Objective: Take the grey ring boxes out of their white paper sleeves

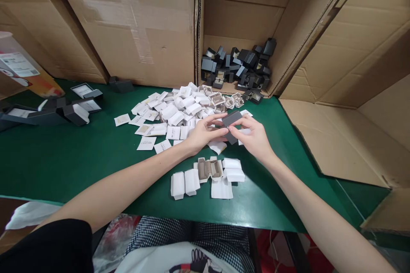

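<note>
left hand [201, 134]: I see fingers curled in, thumb and fingertips pinching the left end of the small dark box [232, 118].
right hand [254, 136]: fingers closed on the right end of the same box, thumb on its near side.
small dark box: held between both hands, lifted off the bench [64, 158], about mid-bench and slightly towards the far edge. I can't tell if its lid is open.
white cards [174, 113]: loose heap just beyond the hands, running to the far edge.
dark boxes [240, 66]: piled inside the open carton [243, 17] at the far edge.
beige insert [209, 169]: near edge, just below my hands, white folded pieces [184, 183] touching it on both sides.
dark trays [64, 108]: left edge, well apart from the hands.
</note>
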Available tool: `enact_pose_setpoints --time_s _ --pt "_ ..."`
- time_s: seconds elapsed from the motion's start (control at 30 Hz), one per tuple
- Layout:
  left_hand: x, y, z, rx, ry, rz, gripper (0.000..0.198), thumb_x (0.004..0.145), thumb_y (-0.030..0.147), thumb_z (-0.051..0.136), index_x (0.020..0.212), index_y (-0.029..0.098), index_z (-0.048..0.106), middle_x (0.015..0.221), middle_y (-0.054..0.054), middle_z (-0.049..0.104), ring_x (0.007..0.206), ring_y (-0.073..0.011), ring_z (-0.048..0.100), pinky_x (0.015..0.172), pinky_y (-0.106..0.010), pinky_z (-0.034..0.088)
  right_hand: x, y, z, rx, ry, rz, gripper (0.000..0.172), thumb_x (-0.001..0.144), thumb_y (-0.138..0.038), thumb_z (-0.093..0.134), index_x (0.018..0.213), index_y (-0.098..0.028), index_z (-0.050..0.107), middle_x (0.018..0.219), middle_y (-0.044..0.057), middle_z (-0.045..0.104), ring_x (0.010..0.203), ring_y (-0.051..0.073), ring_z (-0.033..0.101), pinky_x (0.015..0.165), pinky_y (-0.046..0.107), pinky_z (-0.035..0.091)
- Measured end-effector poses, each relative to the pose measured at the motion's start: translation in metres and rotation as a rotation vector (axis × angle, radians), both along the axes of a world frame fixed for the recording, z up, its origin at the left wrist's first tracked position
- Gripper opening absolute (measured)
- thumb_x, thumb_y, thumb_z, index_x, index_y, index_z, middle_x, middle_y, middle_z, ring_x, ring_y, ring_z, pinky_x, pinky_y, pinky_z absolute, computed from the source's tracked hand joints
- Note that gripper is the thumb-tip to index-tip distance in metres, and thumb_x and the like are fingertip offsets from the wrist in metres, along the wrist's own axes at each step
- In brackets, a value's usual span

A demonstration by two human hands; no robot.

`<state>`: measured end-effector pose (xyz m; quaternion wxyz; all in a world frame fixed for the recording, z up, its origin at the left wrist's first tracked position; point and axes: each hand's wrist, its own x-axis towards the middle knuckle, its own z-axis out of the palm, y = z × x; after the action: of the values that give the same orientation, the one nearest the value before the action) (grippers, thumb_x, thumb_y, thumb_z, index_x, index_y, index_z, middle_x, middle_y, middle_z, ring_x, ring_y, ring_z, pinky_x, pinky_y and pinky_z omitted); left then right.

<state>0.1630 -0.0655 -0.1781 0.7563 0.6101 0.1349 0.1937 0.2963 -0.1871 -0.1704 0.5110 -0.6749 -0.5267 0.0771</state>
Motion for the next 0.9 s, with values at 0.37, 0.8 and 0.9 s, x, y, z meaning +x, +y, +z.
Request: enact_pose_setpoints --time_s 0.37,0.8,0.9 --pt "0.0008 0.0017 -0.0037 -0.012 -0.041 -0.024 0.056 0.073 0.025 0.074 0.126 0.023 0.057 0.103 -0.006 0.063 0.086 -0.0178 0.068 0.075 -0.033 0.061 0.0009 0.0 -0.0027 0.043 0.033 0.058 0.016 0.083 -0.034 0.062 0.081 -0.02 0.07 0.088 0.003 0.062 0.085 0.018 0.059 0.079 0.03 0.045" --pt "0.0038 0.0034 -0.0071 -0.091 -0.058 -0.105 0.055 0.08 0.026 0.068 0.133 0.025 0.052 0.117 -0.009 0.066 0.097 -0.0223 0.068 0.084 -0.039 0.058 0.0018 -0.0025 -0.0017 -0.004 -0.008 -0.007 0.019 0.084 -0.037 0.06 0.085 -0.02 0.068 0.079 0.002 0.068 0.064 0.015 0.059 0.062 0.027 0.046" --pt "0.0037 0.0035 -0.0052 -0.102 -0.055 -0.119 0.052 0.081 0.024 0.067 0.132 0.025 0.053 0.117 -0.009 0.066 0.097 -0.0214 0.067 0.085 -0.039 0.058 -0.0027 -0.0032 0.0 0.046 -0.071 -0.024 0.018 0.084 -0.035 0.061 0.077 -0.02 0.067 0.077 0.002 0.069 0.068 0.016 0.062 0.066 0.029 0.048"
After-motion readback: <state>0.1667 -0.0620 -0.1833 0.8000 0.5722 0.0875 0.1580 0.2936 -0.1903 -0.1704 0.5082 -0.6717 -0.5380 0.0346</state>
